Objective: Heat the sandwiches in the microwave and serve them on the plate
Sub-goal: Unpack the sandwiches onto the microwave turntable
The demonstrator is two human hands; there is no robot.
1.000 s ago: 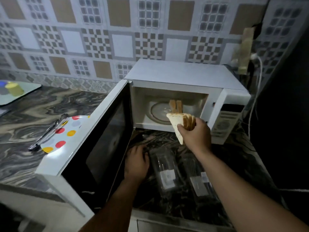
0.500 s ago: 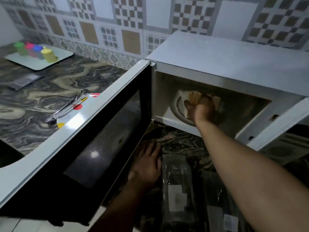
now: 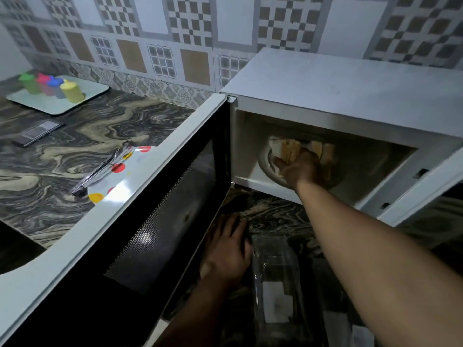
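Note:
The white microwave [image 3: 350, 81] stands at the right with its door [image 3: 155, 221] swung wide open toward me. My right hand [image 3: 300, 169] reaches inside, over the glass turntable [image 3: 265, 166], and grips a triangular sandwich [image 3: 285, 149]. A second sandwich [image 3: 325, 151] stands just behind my hand on the turntable. My left hand [image 3: 228, 249] rests flat on the marble counter below the door, fingers spread, holding nothing. The polka-dot plate [image 3: 117, 176] lies left of the door, partly hidden by it, with metal tongs [image 3: 100, 169] across it.
Two clear plastic sandwich packs [image 3: 275, 279] lie on the counter in front of the microwave. A tray [image 3: 82, 100] with several coloured cups [image 3: 72, 91] sits at the far left. A dark phone [image 3: 37, 132] lies on the counter near it.
My right hand carried the sandwich from in front of the microwave into the cavity and now sits low over the turntable. The view moved closer and leftward. My left hand stayed put.

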